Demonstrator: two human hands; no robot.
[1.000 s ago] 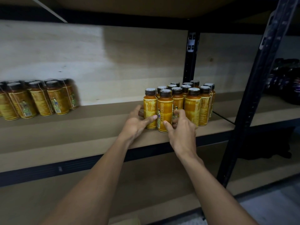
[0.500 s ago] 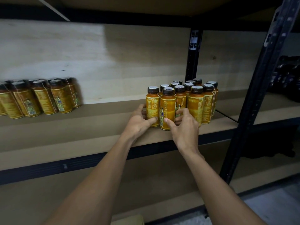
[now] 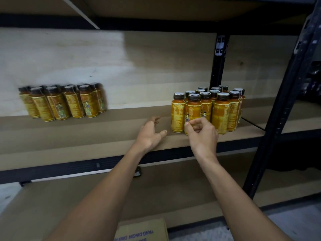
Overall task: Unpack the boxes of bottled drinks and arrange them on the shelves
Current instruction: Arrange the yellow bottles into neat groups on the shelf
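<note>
On the middle shelf (image 3: 97, 136), at its right end, our cluster of orange bottles (image 3: 208, 108) now stands free on the board, packed close against the black upright (image 3: 218, 66). Half a second ago both of our hands were pressed to the front bottles, the left thumb against the leftmost one; now our left hand (image 3: 150, 134) has drawn back and to the left, clear of the group and apart from it, fingers loosely spread, palm low over the bare board and holding nothing. We take that to mean the group is set and squared, so this batch is likely done. Our right hand (image 3: 202, 134) has lifted a little too: its fingers are half curled, thumb and forefinger nearly pinched just in front of the front bottle (image 3: 193, 110). It grips nothing; whether the fingertips brush the label we cannot tell, since the hand covers the lower part of that bottle. A second group of bottles (image 3: 64, 103) stands at the back left of the same shelf, well apart and blurred. Below, at the bottom edge of the view, the top of a cardboard box (image 3: 142, 230) shows, which we judge to be our next source of bottles.
</note>
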